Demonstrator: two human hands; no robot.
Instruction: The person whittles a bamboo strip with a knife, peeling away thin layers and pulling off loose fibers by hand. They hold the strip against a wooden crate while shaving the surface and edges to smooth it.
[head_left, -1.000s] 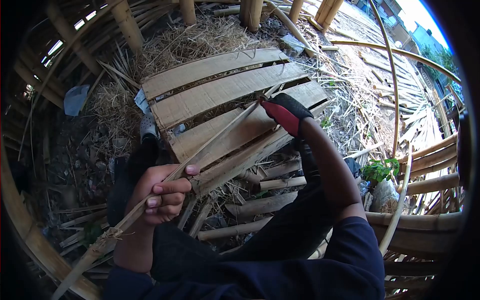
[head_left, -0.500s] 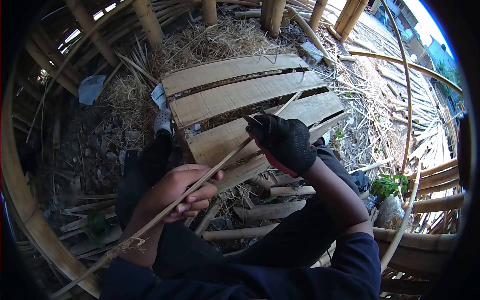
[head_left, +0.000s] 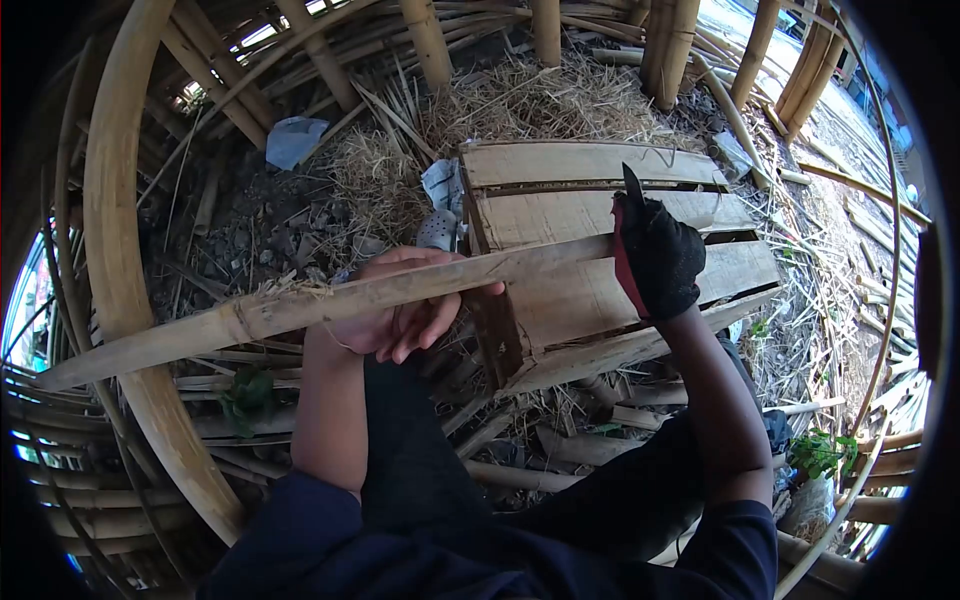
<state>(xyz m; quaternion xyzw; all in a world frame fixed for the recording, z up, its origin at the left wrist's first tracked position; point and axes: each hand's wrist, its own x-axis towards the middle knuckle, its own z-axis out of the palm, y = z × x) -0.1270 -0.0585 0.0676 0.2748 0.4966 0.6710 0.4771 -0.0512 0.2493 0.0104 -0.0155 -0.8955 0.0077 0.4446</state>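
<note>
A long split bamboo strip [head_left: 400, 289] lies across the view from lower left to centre, its broad face showing. My bare left hand [head_left: 405, 310] is under and around its middle, fingers curled loosely against it. My right hand [head_left: 655, 255], in a black and red glove, is closed at the strip's right end. A dark pointed blade [head_left: 633, 186] sticks up from the top of the glove; its handle is hidden in the fist. Behind and below the strip stands a low slatted wooden crate [head_left: 610, 211].
Dry straw [head_left: 550, 105] lies behind the crate. Upright bamboo poles [head_left: 425, 42] stand at the back. A thick curved bamboo pole [head_left: 118, 220] rises at the left. A plastic scrap [head_left: 295, 141] lies on the dark ground. A green plant [head_left: 822, 453] is at the right.
The strip has turned its broad face to view and lies flatter. My right hand has moved right, with the blade now upward. The camera view has shifted, putting the crate farther right.
</note>
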